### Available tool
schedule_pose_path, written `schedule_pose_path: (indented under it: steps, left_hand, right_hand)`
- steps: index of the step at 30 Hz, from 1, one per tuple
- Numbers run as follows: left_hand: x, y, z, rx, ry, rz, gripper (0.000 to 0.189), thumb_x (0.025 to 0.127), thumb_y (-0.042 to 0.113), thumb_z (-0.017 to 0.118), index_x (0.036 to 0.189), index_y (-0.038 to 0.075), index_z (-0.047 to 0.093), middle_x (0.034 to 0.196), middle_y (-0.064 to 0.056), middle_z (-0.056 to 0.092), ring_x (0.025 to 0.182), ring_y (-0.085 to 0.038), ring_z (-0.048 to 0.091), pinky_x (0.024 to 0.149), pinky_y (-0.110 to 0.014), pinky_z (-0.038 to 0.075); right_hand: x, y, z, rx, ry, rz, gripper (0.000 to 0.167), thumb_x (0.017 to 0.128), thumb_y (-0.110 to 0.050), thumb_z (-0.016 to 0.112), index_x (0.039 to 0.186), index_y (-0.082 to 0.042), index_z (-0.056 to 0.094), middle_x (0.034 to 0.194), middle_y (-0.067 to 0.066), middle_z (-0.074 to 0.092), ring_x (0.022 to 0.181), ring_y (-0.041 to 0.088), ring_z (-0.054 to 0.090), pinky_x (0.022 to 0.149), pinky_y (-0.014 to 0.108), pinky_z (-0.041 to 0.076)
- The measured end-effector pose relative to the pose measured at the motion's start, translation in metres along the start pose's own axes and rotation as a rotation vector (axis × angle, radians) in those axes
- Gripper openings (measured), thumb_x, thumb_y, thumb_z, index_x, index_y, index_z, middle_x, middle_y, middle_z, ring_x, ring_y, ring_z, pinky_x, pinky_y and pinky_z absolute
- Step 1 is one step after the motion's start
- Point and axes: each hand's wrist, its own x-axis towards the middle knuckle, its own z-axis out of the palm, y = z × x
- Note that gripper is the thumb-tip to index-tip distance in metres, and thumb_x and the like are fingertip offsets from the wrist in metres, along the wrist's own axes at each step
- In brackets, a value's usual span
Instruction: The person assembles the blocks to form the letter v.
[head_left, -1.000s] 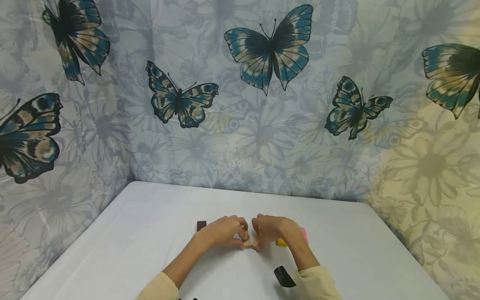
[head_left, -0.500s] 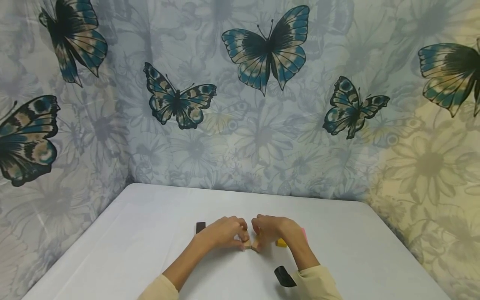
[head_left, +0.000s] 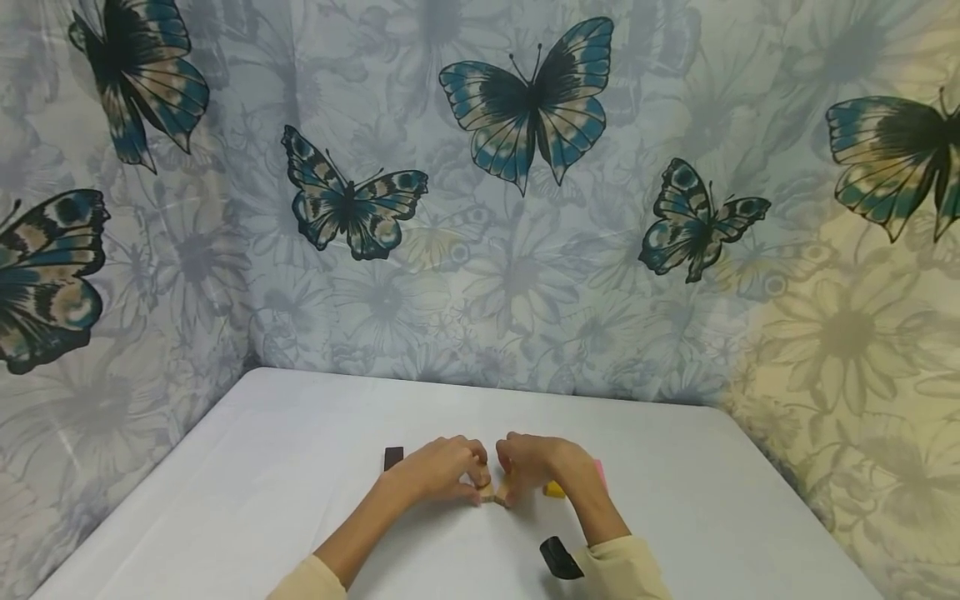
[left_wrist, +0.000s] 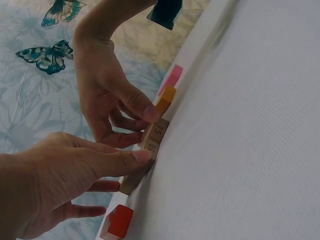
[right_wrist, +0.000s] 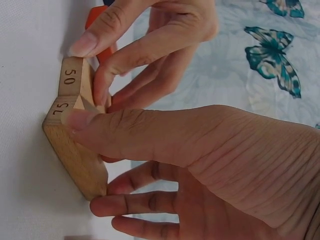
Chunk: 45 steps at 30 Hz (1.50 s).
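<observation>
Head view alone has shifted slightly since earlier: left grip (head_left: pixel 437 468) clamps wooden block "50" (right_wrist: pixel 70 75); right grip (head_left: pixel 538 461) clamps wooden block "75" (right_wrist: pixel 77 160), touching block "50".

Floral walls (head_left: pixel 517 283) bearing 6 dark butterflies (head_left: pixel 534 107) border a white table (head_left: pixel 225 492).

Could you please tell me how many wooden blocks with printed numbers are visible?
2: the block marked 50, pinched by the left hand, and the block marked 75, beside it, pinched by the right hand. Others may be hidden behind the hands.
</observation>
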Motion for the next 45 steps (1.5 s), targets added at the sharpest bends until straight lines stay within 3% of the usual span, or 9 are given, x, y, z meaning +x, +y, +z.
schedule_pose_path:
  steps: [16,24,34,38,40,42,45]
  left_hand:
    - [-0.002,0.002,0.004,0.024,-0.004,0.003,0.023,0.082,0.04,0.084,0.1,0.025,0.086,0.124,0.005,0.073,0.11,-0.013,0.069,0.093,-0.029,0.06]
    - [-0.004,0.004,0.004,-0.018,-0.011,0.006,0.026,0.083,0.037,0.085,0.104,0.023,0.085,0.126,0.003,0.073,0.112,-0.014,0.07,0.096,-0.025,0.059]
    - [-0.008,-0.004,-0.013,-0.066,-0.064,0.036,0.037,0.09,0.036,0.081,0.124,0.02,0.078,0.138,-0.001,0.069,0.127,-0.02,0.066,0.111,-0.039,0.054]
    - [-0.015,-0.008,-0.022,-0.085,-0.055,0.029,0.042,0.095,0.037,0.076,0.132,0.019,0.073,0.143,-0.002,0.066,0.096,-0.009,0.07,0.101,-0.031,0.056]
    - [-0.017,-0.009,-0.022,-0.1,-0.075,0.048,0.044,0.097,0.038,0.074,0.135,0.019,0.071,0.144,-0.001,0.065,0.078,-0.001,0.063,0.095,-0.025,0.055]
    - [-0.018,-0.01,-0.019,-0.1,-0.098,0.073,0.044,0.098,0.041,0.072,0.137,0.019,0.069,0.146,0.0,0.064,0.071,0.003,0.059,0.093,-0.021,0.054]
    - [-0.019,-0.009,-0.012,-0.078,-0.112,0.113,0.045,0.1,0.044,0.069,0.138,0.021,0.068,0.151,-0.001,0.061,0.099,-0.004,0.071,0.106,-0.027,0.054]
  right_hand:
    - [-0.003,0.001,0.005,-0.006,0.005,0.007,0.039,0.08,-0.033,0.092,0.104,-0.023,0.063,0.099,-0.005,0.055,0.088,0.014,0.054,0.079,0.037,0.053]
    - [-0.005,0.003,0.007,-0.007,0.005,0.008,0.038,0.079,-0.033,0.092,0.104,-0.023,0.063,0.098,-0.006,0.055,0.088,0.013,0.054,0.081,0.037,0.054]
    - [-0.015,0.006,-0.003,0.039,0.037,-0.001,0.046,0.083,-0.033,0.09,0.119,-0.022,0.063,0.114,-0.001,0.059,0.097,0.016,0.057,0.094,0.047,0.056]
    - [-0.022,0.009,-0.01,0.076,0.051,-0.018,0.048,0.091,-0.036,0.081,0.131,-0.021,0.059,0.122,0.002,0.059,0.106,0.018,0.062,0.099,0.051,0.055]
    - [-0.026,0.011,-0.013,0.105,0.054,-0.023,0.049,0.095,-0.037,0.077,0.137,-0.022,0.056,0.127,0.004,0.059,0.113,0.02,0.063,0.101,0.053,0.055]
    - [-0.029,0.012,-0.016,0.126,0.059,-0.024,0.051,0.097,-0.038,0.075,0.14,-0.022,0.054,0.131,0.004,0.059,0.118,0.021,0.063,0.101,0.054,0.055]
    - [-0.034,0.014,-0.019,0.119,0.053,-0.019,0.051,0.097,-0.037,0.074,0.142,-0.023,0.053,0.134,0.004,0.058,0.119,0.021,0.062,0.095,0.054,0.057]
